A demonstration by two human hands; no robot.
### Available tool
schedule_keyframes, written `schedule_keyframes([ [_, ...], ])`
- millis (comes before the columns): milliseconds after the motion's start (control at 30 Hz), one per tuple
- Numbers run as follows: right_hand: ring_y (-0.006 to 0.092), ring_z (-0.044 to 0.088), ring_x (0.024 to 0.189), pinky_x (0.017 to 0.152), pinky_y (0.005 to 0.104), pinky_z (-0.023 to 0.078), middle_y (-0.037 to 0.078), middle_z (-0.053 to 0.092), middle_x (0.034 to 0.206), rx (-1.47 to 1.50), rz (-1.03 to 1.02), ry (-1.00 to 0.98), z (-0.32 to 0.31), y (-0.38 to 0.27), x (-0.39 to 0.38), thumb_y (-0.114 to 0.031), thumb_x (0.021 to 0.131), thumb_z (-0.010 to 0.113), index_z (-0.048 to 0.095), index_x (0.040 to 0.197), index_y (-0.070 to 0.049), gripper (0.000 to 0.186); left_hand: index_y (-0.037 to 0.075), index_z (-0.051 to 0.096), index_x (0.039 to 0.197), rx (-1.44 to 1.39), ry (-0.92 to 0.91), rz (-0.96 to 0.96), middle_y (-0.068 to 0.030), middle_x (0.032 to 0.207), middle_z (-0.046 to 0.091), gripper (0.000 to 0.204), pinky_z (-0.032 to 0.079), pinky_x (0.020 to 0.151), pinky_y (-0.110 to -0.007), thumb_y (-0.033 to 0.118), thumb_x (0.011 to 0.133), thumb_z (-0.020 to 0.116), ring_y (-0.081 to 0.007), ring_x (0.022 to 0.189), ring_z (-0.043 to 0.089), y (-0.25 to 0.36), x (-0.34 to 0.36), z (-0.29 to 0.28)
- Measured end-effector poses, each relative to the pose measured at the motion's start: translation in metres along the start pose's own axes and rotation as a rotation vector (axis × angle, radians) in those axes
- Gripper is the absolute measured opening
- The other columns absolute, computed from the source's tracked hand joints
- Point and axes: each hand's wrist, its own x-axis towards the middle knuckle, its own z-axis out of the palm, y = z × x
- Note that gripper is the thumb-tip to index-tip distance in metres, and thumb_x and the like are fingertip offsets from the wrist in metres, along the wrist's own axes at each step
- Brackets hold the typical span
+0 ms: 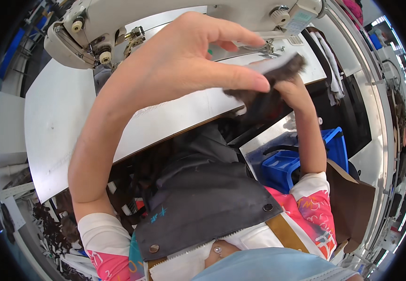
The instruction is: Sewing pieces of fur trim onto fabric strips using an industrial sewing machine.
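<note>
left hand [189, 61] curved, fingers well parted, seemingly empty; right hand [295, 93] closed on dark furry piece [283, 72]; sewing machine [245, 11] at far side.

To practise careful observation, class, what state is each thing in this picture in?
Left hand: raised, fingers and thumb apart.
Right hand: closed on the dark furry piece.
Dark furry piece: held up, blurred.
Sewing machine: upright; running or stopped, cannot tell.
White tabletop: flat, marked with smudges.
Blue basket: partly hidden by the right forearm.
Dark apron: worn, creased.
</note>
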Motion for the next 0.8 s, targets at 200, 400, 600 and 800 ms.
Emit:
schedule_keyframes([
  [200, 0.0083, 0.059, 0.088, 0.081, 0.0239, 0.046, 0.005, 0.068, 0.095, 0.094, 0.234, -0.2, 0.045, 0.002, 0.023, -0.01, 0.086, 0.064, 0.064, 0.105, 0.002, 0.023, -0.003, 0.069, 0.085, -0.115, -0.009, -0.284, 0.0072, 0.066, 0.055, 0.018, 0.034, 0.055, -0.017, 0.013, 0.088, 0.062, 0.0006, 0.062, 0.045, -0.018, -0.015, -0.004],
  [400, 0.015, 0.059, 0.097, 0.087, 0.0267, 0.043, 0.009, 0.065, 0.101, -0.113, -0.096, 0.107, 0.123, -0.012, -0.008, -0.011, 0.085, 0.064, 0.055, 0.116, 0.003, 0.035, 0.001, 0.067, 0.074, -0.196, 0.189, -0.473, 0.0104, 0.061, 0.046, 0.023, 0.025, 0.05, -0.02, 0.019, 0.088, 0.064, 0.0011, 0.057, 0.033, -0.04, -0.05, -0.012],
  [600, 0.0105, 0.053, 0.06, 0.059, 0.0222, 0.041, 0.003, 0.056, 0.065, 1.116, 0.58, -0.44, 0.157, 0.007, -0.025, -0.025, 0.093, 0.056, 0.057, 0.113, 0.004, 0.034, 0.001, 0.067, 0.077, -0.426, 0.272, -0.644, 0.0045, 0.068, 0.058, 0.023, 0.037, 0.054, -0.02, 0.022, 0.087, 0.064, -0.0024, 0.06, 0.049, -0.051, -0.077, -0.023],
  [800, 0.0153, 0.041, 0.042, 0.045, 0.0259, 0.032, 0.004, 0.048, 0.05, -0.278, 0.585, -0.211, 0.057, 0.055, -0.059, -0.021, 0.089, 0.059, 0.061, 0.079, -0.002, 0.022, -0.001, 0.065, 0.097, -0.896, 0.473, -0.867, -0.0053, 0.09, 0.068, 0.025, 0.052, 0.074, -0.025, 0.022, 0.088, 0.064, -0.0096, 0.079, 0.065, -0.076, -0.136, -0.029],
])
